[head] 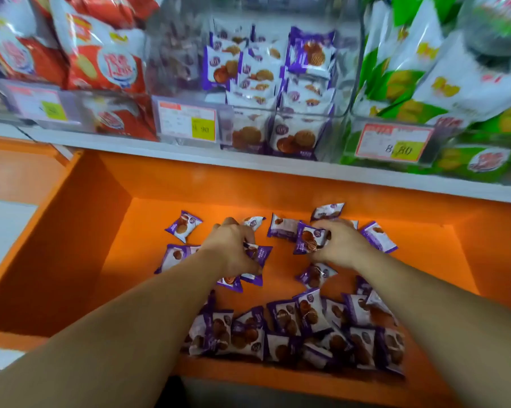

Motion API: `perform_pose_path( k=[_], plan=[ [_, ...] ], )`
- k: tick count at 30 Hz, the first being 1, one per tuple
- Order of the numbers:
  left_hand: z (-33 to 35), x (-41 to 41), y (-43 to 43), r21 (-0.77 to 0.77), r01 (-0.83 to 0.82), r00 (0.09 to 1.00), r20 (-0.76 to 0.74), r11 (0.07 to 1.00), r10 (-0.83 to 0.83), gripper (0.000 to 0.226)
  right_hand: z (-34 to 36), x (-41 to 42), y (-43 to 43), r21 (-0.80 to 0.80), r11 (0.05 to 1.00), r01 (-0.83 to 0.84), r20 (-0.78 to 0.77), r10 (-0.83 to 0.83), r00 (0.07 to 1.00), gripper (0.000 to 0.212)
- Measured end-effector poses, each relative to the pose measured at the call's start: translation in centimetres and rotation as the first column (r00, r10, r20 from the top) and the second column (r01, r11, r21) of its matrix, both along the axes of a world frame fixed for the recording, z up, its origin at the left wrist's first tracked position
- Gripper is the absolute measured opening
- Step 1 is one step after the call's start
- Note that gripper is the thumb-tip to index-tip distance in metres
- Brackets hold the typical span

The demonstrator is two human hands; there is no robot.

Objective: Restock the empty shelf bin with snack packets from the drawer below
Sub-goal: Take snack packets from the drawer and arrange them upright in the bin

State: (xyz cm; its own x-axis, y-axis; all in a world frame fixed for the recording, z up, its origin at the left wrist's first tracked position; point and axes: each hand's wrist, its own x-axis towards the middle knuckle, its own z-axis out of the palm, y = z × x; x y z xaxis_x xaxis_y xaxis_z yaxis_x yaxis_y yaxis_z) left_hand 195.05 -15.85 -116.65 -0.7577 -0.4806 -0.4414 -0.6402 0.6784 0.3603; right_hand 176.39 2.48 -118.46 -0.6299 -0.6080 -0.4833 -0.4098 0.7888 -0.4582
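Both forearms stretch in over the front edge of the orange drawer (80,237), so the person's leaning right into it. Left hand (230,245) is roughly mid-drawer, fingers curled round a purple packet (258,254); might be another tucked underneath, can't swear to it. Right hand (341,242) is just beside it, toward the drawer's right wall, pinching a second packet (308,238) between thumb and fingers. Loose packets (183,226) lie scattered toward the drawer's back wall, and a bigger heap (292,331) sits jammed against its front wall. Straight above the drawer's back edge is the clear bin (339,92), which already has a fair few of the same snacks in it, and by my guess room for more on top. Handling-wise these look like light, puffy little pillow packs: slick film, biscuits inside, so probably crushable if you really squeeze. I'd scoop several in a loose fist round the middles, or nip one by a crimped end seam. Being slippery, a big handful could easily squirt out on the lift from drawer to bin. Red bags (101,60) and green bags (419,72) fill the shelf above the drawer's left and right corners.
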Motion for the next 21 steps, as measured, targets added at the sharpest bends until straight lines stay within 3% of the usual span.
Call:
perform_pose_path(
  k=[4,12,17,21],
  plan=[
    [6.1,1.3,0.6,0.041,-0.040,0.991,-0.125,0.998,0.045,0.052,5.9,1.4,-0.1,-0.002,0.996,-0.088,0.079,0.088,0.993,0.089],
    [20.7,8.4,2.4,0.178,-0.078,0.934,-0.332,0.981,0.135,0.046,23.6,7.3,1.8,-0.048,0.983,-0.180,0.268,0.186,0.945,0.059],
    [29.5,10.5,0.9,0.382,-0.074,0.822,-0.499,0.921,0.273,0.045,33.8,7.8,1.8,-0.276,0.960,-0.041,0.220,0.105,0.970,0.071],
    [32.9,6.5,-1.5,0.492,-0.136,0.704,-0.562,0.860,0.434,0.058,38.5,6.0,-2.0,-0.505,0.859,0.087,0.183,0.009,0.983,0.079]
  ],
)
